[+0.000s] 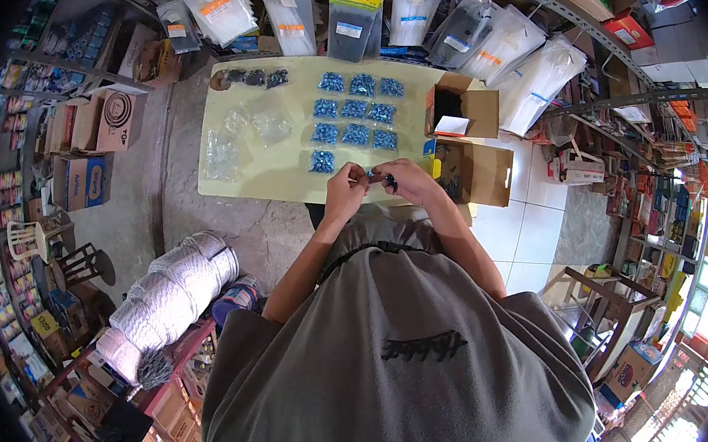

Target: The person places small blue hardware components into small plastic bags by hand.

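My left hand (348, 189) and my right hand (408, 181) meet over the near edge of the pale yellow table (283, 181). Both have their fingers pinched together. Between the fingertips is something small, bluish and dark, too small to name. Just beyond my left hand lies a clear packet of small blue pieces (321, 161). Several similar packets (355, 133) lie in rows farther up the table. To the right of my right hand stands an open cardboard box (485, 173) with small dark pieces inside.
Clear plastic bags (265, 119) and dark lumps (253, 77) lie on the table's left. A second open box (475, 109) stands at its right edge. Packs of cable ties (356, 20) hang behind. Rolled white rope (177, 291) sits at my left, stocked shelves around.
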`<state>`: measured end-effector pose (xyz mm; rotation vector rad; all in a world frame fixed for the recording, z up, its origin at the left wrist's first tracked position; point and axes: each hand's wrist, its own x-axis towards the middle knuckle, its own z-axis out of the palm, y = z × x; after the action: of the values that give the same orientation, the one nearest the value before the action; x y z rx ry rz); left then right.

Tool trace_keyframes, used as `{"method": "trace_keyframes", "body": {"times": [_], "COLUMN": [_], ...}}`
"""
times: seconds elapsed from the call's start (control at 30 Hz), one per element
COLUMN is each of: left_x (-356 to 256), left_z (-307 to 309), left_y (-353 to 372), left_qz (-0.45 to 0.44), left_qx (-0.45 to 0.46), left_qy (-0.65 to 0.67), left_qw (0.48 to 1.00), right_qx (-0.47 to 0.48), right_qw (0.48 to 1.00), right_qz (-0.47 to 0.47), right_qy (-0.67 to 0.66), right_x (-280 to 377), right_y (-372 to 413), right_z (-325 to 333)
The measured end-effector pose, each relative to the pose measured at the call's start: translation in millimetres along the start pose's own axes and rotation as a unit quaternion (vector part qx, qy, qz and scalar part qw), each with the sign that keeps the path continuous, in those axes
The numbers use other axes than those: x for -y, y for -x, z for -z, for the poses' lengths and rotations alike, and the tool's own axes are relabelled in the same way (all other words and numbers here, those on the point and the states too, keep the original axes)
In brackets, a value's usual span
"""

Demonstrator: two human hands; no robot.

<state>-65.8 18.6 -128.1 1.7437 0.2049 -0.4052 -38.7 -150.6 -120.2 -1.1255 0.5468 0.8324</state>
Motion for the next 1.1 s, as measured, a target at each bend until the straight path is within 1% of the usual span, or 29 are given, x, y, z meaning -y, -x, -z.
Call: {"method": "trace_keyframes", "body": {"times": [0.13, 0.23, 0.3, 0.43, 0.5, 0.57, 0.73, 0.77, 0.8, 1.1], "left_x": [3, 5, 5, 3, 3, 3, 6, 7, 6, 8], "left_z": [-1, -1, -2, -2, -1, -2, -2, -1, -1, -1], "left_y": [-1, -2, -1, 1, 1, 1, 0, 0, 0, 0], "left_qz": [0.000, 0.009, -0.007, -0.015, -0.003, 0.000, -0.006, 0.002, 0.009, 0.000], "left_qx": [-0.006, 0.004, -0.007, -0.007, -0.003, -0.005, -0.006, 0.007, 0.020, 0.022], "left_qy": [0.014, -0.003, 0.016, 0.009, 0.012, 0.017, 0.026, 0.012, -0.001, 0.009], "left_qw": [1.000, 1.000, 1.000, 1.000, 1.000, 1.000, 1.000, 1.000, 1.000, 1.000], "right_qx": [0.009, 0.010, 0.012, 0.016, 0.014, 0.045, 0.034, 0.036, 0.036, 0.017], "right_qw": [1.000, 0.999, 0.999, 0.998, 0.998, 0.997, 0.998, 0.998, 0.998, 0.997], "right_qz": [0.018, 0.025, 0.028, 0.033, 0.032, 0.055, 0.032, 0.029, 0.029, 0.047], "right_qy": [-0.022, -0.033, -0.036, -0.044, -0.042, 0.017, 0.032, 0.035, 0.035, 0.066], "right_x": [-7, -9, -8, -8, -11, -16, -11, -10, -11, -12], "right_y": [-7, -7, -5, -1, -5, -11, -8, -8, -8, -9], "right_z": [3, 4, 3, 0, 3, 11, 10, 10, 11, 11]}}
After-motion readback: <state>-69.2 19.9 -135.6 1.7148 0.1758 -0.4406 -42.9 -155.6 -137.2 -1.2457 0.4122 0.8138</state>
